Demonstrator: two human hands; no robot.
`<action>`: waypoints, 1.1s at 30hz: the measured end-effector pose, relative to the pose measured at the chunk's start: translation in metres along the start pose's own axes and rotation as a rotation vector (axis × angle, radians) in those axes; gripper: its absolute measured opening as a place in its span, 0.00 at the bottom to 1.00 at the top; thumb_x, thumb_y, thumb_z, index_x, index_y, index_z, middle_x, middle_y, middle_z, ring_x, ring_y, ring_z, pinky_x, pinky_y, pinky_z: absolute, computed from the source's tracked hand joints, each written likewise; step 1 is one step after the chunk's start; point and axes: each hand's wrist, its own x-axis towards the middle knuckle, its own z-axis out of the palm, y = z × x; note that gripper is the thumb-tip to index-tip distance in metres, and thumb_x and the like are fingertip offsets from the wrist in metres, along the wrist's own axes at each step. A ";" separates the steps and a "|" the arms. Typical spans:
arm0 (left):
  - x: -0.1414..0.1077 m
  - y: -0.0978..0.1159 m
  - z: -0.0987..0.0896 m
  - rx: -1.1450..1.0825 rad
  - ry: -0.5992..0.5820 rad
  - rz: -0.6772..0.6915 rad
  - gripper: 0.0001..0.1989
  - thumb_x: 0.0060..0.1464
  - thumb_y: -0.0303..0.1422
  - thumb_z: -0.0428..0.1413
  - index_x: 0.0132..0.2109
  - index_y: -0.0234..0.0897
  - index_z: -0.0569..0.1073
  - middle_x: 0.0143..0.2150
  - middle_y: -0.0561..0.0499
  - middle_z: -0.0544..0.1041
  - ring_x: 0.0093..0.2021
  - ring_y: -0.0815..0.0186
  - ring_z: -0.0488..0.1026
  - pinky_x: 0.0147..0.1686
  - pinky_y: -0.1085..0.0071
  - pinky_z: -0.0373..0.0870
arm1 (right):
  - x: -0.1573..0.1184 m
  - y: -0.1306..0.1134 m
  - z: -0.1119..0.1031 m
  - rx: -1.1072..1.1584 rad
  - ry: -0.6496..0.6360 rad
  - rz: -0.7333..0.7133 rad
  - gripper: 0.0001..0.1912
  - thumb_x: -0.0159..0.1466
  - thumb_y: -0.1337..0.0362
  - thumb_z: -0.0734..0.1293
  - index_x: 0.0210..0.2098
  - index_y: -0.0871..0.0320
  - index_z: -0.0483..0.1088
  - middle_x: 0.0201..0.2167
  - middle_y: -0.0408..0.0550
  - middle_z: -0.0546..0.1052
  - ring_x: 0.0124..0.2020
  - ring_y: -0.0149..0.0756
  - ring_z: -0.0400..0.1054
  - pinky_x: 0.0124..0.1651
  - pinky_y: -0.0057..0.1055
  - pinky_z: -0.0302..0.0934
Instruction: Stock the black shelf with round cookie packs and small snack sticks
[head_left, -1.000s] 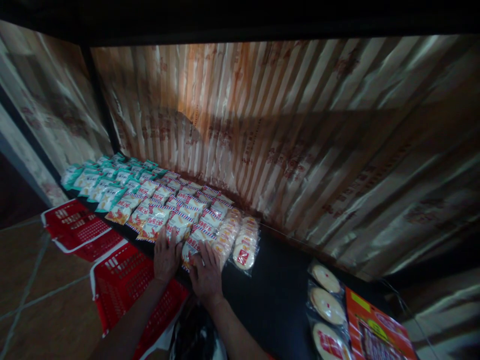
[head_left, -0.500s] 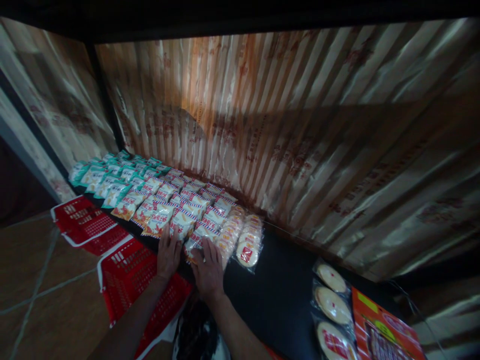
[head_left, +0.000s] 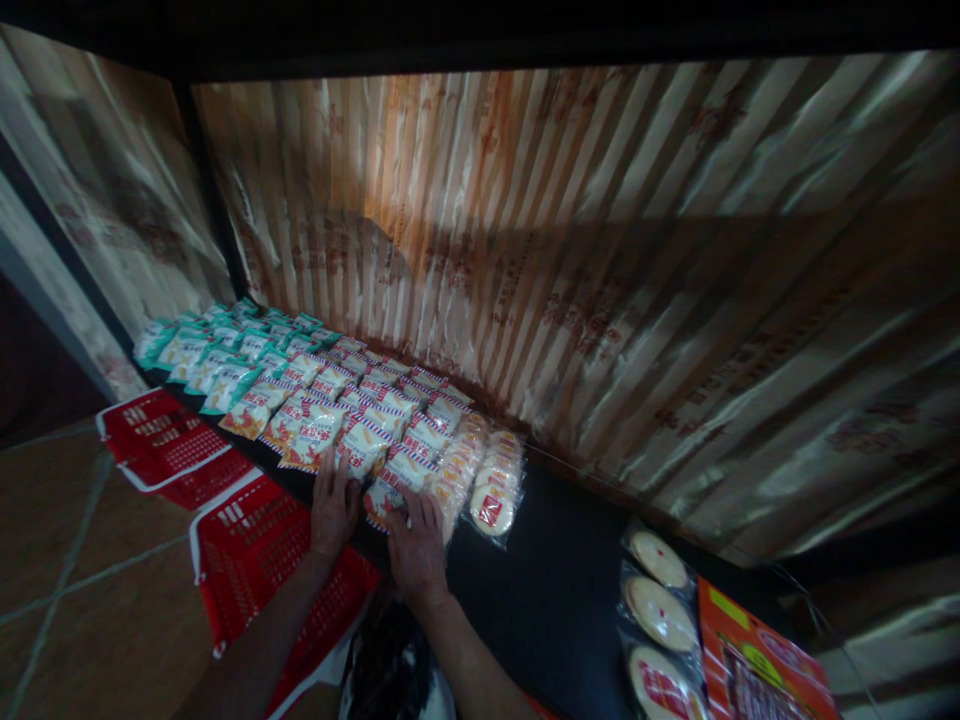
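Observation:
My left hand (head_left: 334, 508) lies with fingers stretched out at the front edge of the shelf. Its fingertips reach the lower edge of a white snack bag (head_left: 365, 445) with red lettering and a striped top. Beside it, my right hand (head_left: 417, 540) has its fingers spread over the lower part of another such snack bag (head_left: 401, 482), touching it without wrapping round it. To the right of that hand are rows of round biscuits in clear wrappers (head_left: 495, 492). Further left stand teal-and-white snack bags (head_left: 227, 385) in rows.
Two red plastic baskets (head_left: 259, 560) with white rims sit below the shelf at the left. On the black shelf (head_left: 540, 590), at the right, lie large round wrapped biscuits (head_left: 660, 612) and an orange packet (head_left: 757, 655). Pleated sheeting (head_left: 585, 250) covers the back.
The view has shifted very slightly. My hands stay at the same front snack bags, with only small finger movement; the bags show no clear change.

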 end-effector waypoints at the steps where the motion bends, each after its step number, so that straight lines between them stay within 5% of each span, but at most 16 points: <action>1: 0.000 0.000 0.000 0.007 0.000 0.001 0.28 0.58 0.31 0.45 0.64 0.41 0.47 0.67 0.43 0.45 0.65 0.53 0.43 0.58 0.50 0.54 | 0.000 0.000 0.000 0.001 0.000 0.005 0.11 0.58 0.71 0.61 0.39 0.56 0.70 0.50 0.52 0.68 0.51 0.43 0.58 0.57 0.47 0.49; 15: -0.001 0.004 -0.004 0.047 0.024 0.061 0.30 0.56 0.33 0.48 0.63 0.34 0.48 0.64 0.37 0.53 0.63 0.53 0.50 0.58 0.53 0.55 | -0.004 -0.001 0.002 0.020 -0.036 0.028 0.11 0.59 0.71 0.60 0.39 0.56 0.69 0.53 0.51 0.65 0.55 0.41 0.56 0.59 0.47 0.45; 23: 0.001 0.009 -0.009 0.099 -0.053 0.115 0.33 0.57 0.34 0.47 0.65 0.35 0.42 0.68 0.40 0.38 0.66 0.50 0.39 0.59 0.48 0.49 | -0.007 -0.002 0.002 0.021 -0.051 0.019 0.13 0.57 0.72 0.59 0.41 0.57 0.70 0.58 0.54 0.62 0.60 0.44 0.50 0.59 0.49 0.44; 33: 0.002 0.010 -0.011 0.100 -0.064 0.155 0.31 0.58 0.35 0.46 0.65 0.36 0.44 0.68 0.41 0.35 0.66 0.49 0.38 0.59 0.48 0.47 | -0.022 -0.003 -0.019 0.064 -0.028 0.006 0.20 0.60 0.71 0.57 0.52 0.58 0.64 0.60 0.54 0.58 0.63 0.44 0.44 0.59 0.47 0.50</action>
